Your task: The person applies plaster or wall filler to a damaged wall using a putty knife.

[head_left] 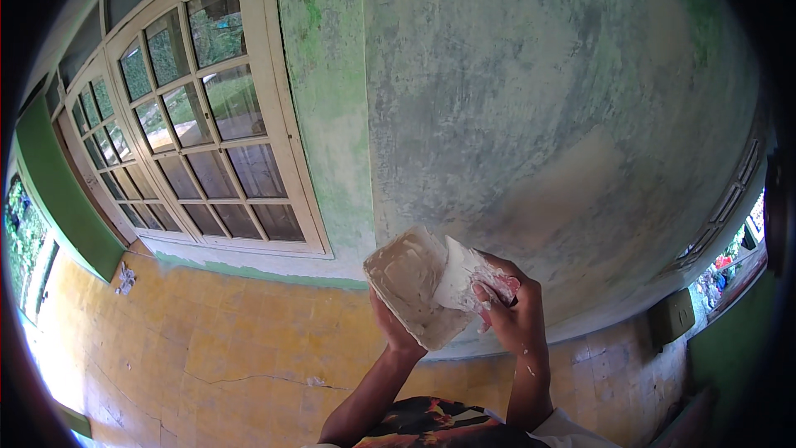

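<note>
My left hand (pixel 393 325) supports a shallow, pale rectangular tray (pixel 426 338) from its left side and underneath. Smeared inside the tray is off-white putty (pixel 408 270). My right hand (pixel 521 317) grips a putty knife (pixel 461 279) with a reddish handle, and its wide blade is thickly coated in white putty. The blade lies over the right part of the tray, hiding that edge. Specks of putty dot my right wrist. Both hands are in front of the lower part of a patchy grey-green wall (pixel 497 99).
On the left, a white-framed door with glass panes (pixel 186 116) adjoins a green wall strip. Yellowish floor tiles (pixel 249 332) show a crack and pale debris (pixel 315 382). A crumpled scrap (pixel 125 279) lies near a green pillar (pixel 70 191). At right is a dark box-like object (pixel 672 318).
</note>
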### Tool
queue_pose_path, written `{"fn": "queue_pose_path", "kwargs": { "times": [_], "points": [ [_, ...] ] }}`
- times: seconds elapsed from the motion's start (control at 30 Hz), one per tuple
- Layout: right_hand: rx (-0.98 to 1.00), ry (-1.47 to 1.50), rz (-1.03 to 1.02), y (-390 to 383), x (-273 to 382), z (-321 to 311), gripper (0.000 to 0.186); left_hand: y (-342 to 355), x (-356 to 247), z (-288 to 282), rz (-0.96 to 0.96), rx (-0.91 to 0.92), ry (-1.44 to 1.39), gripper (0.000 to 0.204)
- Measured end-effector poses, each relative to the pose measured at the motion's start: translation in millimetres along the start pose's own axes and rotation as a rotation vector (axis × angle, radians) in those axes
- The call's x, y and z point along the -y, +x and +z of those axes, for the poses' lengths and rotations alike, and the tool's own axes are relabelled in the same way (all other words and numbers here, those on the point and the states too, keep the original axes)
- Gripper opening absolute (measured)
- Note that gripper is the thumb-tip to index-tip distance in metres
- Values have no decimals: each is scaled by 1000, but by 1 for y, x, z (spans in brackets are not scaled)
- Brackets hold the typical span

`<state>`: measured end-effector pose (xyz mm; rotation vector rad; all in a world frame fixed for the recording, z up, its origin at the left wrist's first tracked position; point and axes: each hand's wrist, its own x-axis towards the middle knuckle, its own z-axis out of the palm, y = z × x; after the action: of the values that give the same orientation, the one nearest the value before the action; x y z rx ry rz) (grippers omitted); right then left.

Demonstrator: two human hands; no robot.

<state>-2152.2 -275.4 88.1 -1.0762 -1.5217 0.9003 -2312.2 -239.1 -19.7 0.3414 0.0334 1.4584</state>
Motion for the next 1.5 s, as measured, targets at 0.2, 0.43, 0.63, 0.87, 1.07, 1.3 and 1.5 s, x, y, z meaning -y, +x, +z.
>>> {"fn": "queue_pose_path", "kwargs": {
  "times": [0.2,0.43,0.63,0.87,1.07,1.3,1.5],
  "points": [
    [26,-97,-166,5,-12,-6,39,4,5,-5,111,-52,68,88],
    [94,37,89,15,-8,0,44,6,-1,-5,277,-75,135,73],
    [106,148,113,14,-12,0,45,7,-1,-10,497,-130,332,72],
    [163,268,208,13,-12,24,48,9,2,-43,540,-110,421,73],
    [54,640,247,12,-35,34,51,0,20,-59,620,-110,391,80],
    [-87,593,123,13,-29,35,54,-8,15,-34,565,-274,544,83],
    [-31,511,-24,16,-19,39,59,-5,19,-14,450,-259,377,81]
  ]
}}
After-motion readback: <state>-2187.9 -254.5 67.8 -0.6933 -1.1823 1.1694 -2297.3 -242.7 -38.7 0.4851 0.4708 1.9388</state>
